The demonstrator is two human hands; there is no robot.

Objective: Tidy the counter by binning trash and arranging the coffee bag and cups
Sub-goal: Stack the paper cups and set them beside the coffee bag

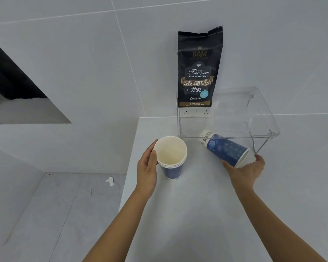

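Note:
A dark coffee bag (199, 69) stands upright on top of a clear acrylic shelf (261, 118) against the wall. On the white counter (187, 214) stands an upright stack of blue paper cups (171, 157), and my left hand (147, 167) grips its left side near the rim. A second blue paper cup (225, 149) lies on its side, partly under the shelf, with its mouth towards me. My right hand (247, 172) wraps around that cup's rim end.
The counter's left edge drops to a grey floor with a scrap of white paper (110, 181) and a thin stick (91, 191). Wall sockets (196, 112) sit behind the shelf. A dark recess (9, 78) opens at the left.

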